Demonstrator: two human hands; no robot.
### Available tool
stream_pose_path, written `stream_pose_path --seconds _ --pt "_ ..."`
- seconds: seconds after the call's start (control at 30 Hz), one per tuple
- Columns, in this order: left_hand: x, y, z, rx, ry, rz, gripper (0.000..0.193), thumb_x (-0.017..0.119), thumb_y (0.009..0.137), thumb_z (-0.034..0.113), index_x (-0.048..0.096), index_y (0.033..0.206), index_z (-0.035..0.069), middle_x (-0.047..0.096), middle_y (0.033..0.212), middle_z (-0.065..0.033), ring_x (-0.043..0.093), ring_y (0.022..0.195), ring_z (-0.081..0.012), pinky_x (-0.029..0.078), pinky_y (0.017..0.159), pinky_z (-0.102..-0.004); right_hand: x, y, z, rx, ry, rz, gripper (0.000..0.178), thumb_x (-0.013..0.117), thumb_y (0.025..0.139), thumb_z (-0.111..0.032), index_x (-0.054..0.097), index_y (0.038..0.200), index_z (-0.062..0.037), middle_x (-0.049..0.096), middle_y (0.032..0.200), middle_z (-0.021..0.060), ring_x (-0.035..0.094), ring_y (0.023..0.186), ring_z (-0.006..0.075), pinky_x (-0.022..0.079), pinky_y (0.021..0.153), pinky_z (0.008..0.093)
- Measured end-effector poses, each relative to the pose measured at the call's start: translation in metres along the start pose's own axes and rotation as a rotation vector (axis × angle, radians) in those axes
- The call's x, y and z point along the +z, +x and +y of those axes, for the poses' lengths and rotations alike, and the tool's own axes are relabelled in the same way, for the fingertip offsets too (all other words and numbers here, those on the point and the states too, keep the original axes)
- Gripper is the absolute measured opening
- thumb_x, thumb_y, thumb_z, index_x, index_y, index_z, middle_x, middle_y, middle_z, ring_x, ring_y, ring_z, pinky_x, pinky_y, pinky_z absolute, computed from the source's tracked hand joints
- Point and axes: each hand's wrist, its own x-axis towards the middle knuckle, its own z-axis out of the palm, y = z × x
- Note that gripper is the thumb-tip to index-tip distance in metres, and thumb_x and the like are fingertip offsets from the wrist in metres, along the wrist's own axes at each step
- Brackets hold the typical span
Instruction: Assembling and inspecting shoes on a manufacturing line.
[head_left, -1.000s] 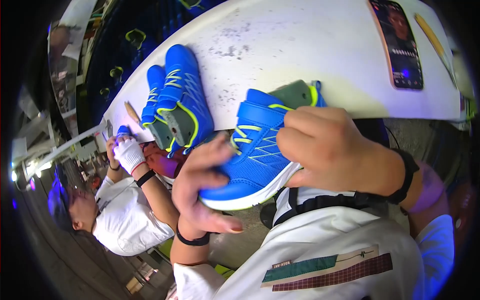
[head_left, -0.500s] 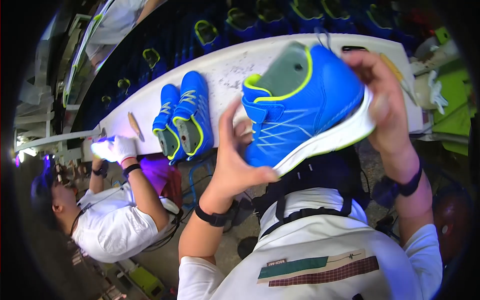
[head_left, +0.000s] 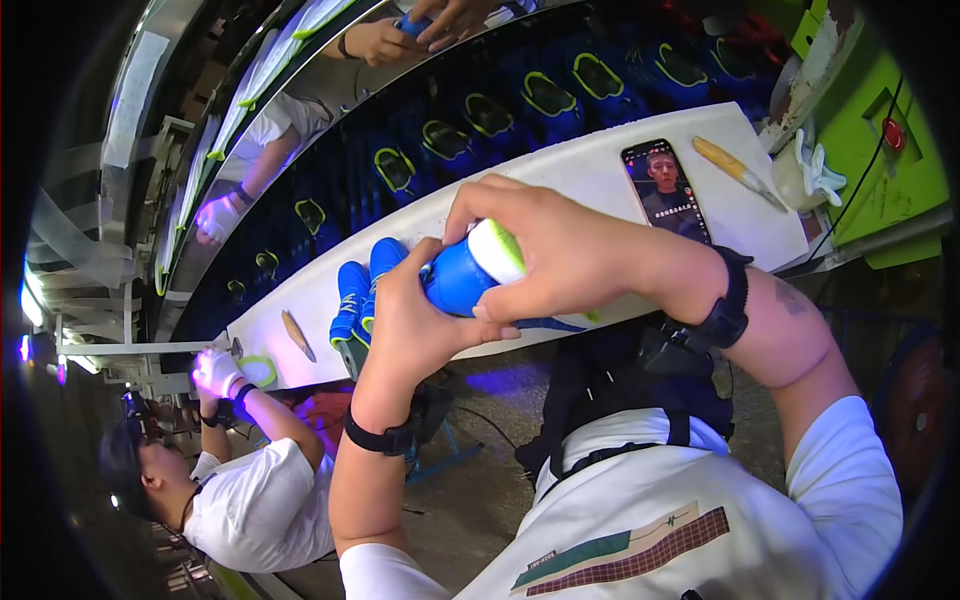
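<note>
Fingers of both hands, left hand (head_left: pixel 410 320); right hand (head_left: pixel 560 250), clasp blue shoe (head_left: pixel 458 280).

place: shoe factory line | evidence: rows of blue shoes (head_left: pixel 480 125) on conveyor, white workbench (head_left: pixel 600 170), green machine (head_left: pixel 880 130)

Both forearms raised over white bench (head_left: pixel 560 180) edge. Left hand (head_left: pixel 415 325) cups blue sneaker with white-and-lime sole (head_left: pixel 470 272) from below, fingers curled. Right hand (head_left: pixel 560 250) clamps it from above, wrist bent; black bands on both wrists.
</note>
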Motion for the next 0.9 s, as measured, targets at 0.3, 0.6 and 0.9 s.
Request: stream_pose_path --seconds 0.3,0.6,0.9 --pt "0.026 -0.022 -0.075 -0.093 -0.565 0.145 0.075 0.097 0.053 0.022 0.062 0.115 -0.002 0.069 0.104 -0.0071 0.066 0.096 -0.016 0.055 0.086 -0.0327 0.03 0.012 0.044 -0.045 0.638 0.243 0.046 0.069 0.066 -0.009 0.057 0.111 -0.0057 0.059 0.105 0.0072 0.059 0.105 0.0212 0.046 0.095 0.034" --pt "0.039 -0.059 -0.067 -0.14 -0.543 0.229 0.082 0.101 0.053 0.03 0.059 0.117 -0.001 0.068 0.107 -0.0076 0.066 0.098 -0.0162 0.054 0.089 -0.034 0.063 0.003 0.021 -0.083 0.848 0.294 0.08 0.059 0.058 -0.005 0.035 0.134 -0.0067 0.046 0.112 0.0084 0.046 0.11 0.0187 0.035 0.103 0.0289" --pt "0.023 -0.023 0.019 0.144 0.169 0.215 0.061 0.094 0.056 0.033 0.059 0.09 -0.002 0.067 0.07 -0.0203 0.071 0.065 -0.0372 0.056 0.058 -0.04 0.021 -0.015 -0.001 -0.144 0.286 0.105 0.082 0.061 0.061 -0.003 0.035 0.139 -0.0038 0.043 0.114 0.0105 0.045 0.113 0.0196 0.035 0.103 0.0282"
